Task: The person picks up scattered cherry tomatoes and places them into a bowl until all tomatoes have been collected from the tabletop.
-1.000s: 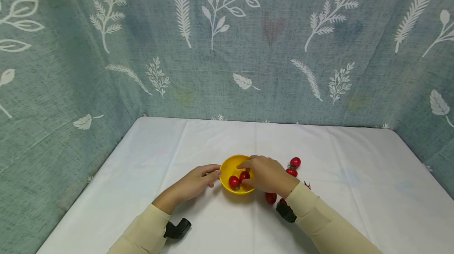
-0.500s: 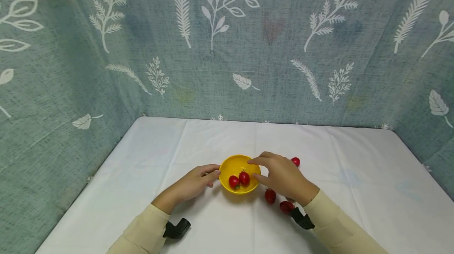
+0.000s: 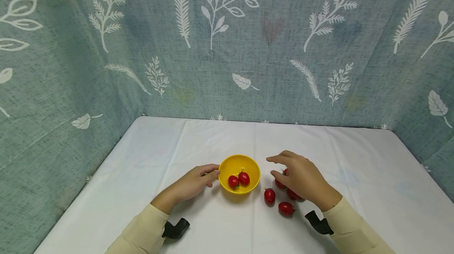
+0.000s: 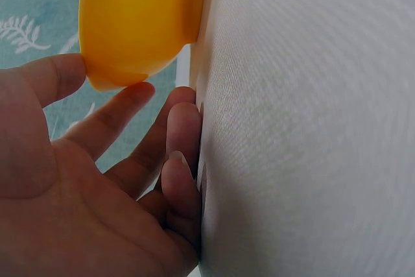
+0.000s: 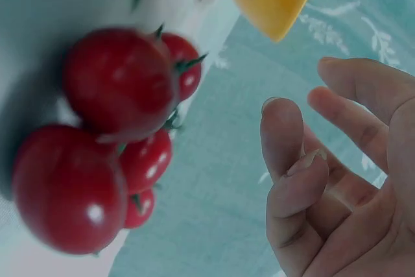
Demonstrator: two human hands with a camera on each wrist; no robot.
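A yellow bowl [image 3: 230,162] stands in the middle of the table in the head view, with two red cherry tomatoes [image 3: 244,178] inside. At its left side is my left hand [image 3: 195,183]. In the left wrist view, the thumb tip meets the bowl's rim and a fingertip [image 4: 139,92] lies against its outer wall; the other fingers are bent beside the table. My right hand [image 3: 301,175] hovers to the right of the bowl, thumb and index spread apart, holding nothing. Under and near it lie several cherry tomatoes [image 5: 120,82], some with green stems, partly hidden by the hand in the head view.
A white cloth [image 3: 213,226] covers the table. Green-blue curtains [image 3: 227,69] with white leaf prints rise behind and at the sides. Each wrist carries a black strap-like mount, the left one [image 3: 176,228] and the right one [image 3: 319,223].
My right hand has let go of a cherry tomato in the bowl and moved right, out over the loose tomatoes. The left hand stays at the bowl's side.
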